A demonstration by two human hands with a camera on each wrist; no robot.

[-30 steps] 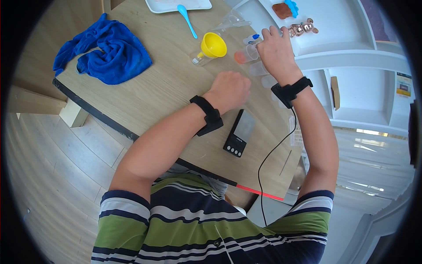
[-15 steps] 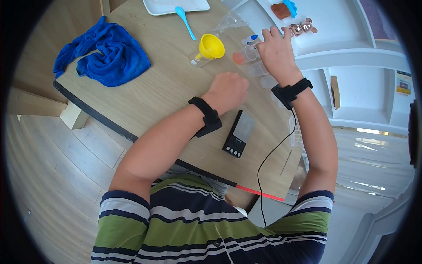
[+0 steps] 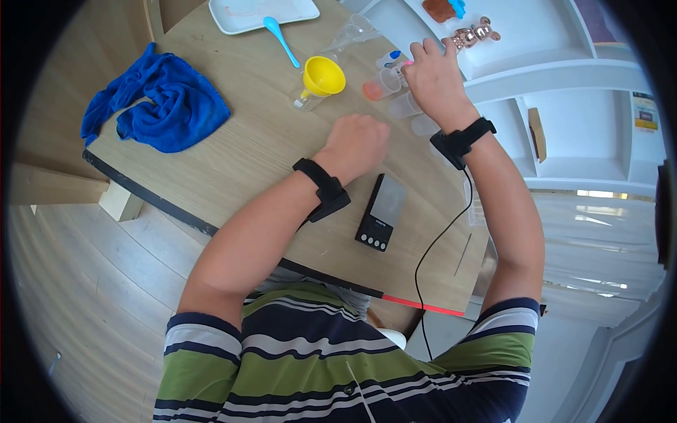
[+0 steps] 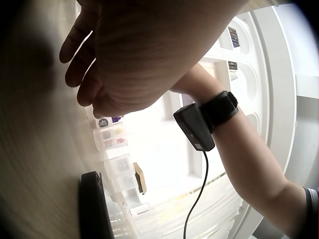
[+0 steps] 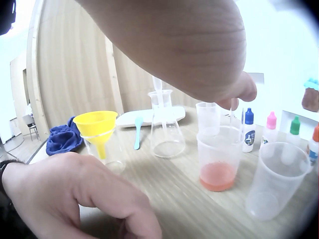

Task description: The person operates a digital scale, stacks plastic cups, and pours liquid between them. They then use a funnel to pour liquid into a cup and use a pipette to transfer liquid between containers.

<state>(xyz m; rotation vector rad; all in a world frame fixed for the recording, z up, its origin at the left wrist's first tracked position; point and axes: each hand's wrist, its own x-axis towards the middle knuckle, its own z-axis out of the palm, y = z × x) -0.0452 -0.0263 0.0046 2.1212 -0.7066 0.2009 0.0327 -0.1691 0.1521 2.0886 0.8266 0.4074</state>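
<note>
My right hand is over the row of cups at the far right of the table. In the right wrist view its fingertips pinch a thin clear rod, which reaches down into a clear plastic cup with orange-pink liquid at the bottom. Another clear cup stands beside it, with nothing in it. My left hand lies on the table with loosely bent fingers and holds nothing. A black digital scale is close to it. Beyond the left hand, a yellow funnel sits in a clear glass container.
A conical flask with a dropper in it stands behind the cups. Capped bottles line the right. A light-blue spoon leans on a white tray. A blue towel lies at left; a black cable hangs from the right wrist.
The head view has shifted, so the table things appear further left. Both hands keep nearly the same place over the table, and a pink cap now shows beside the right hand.
</note>
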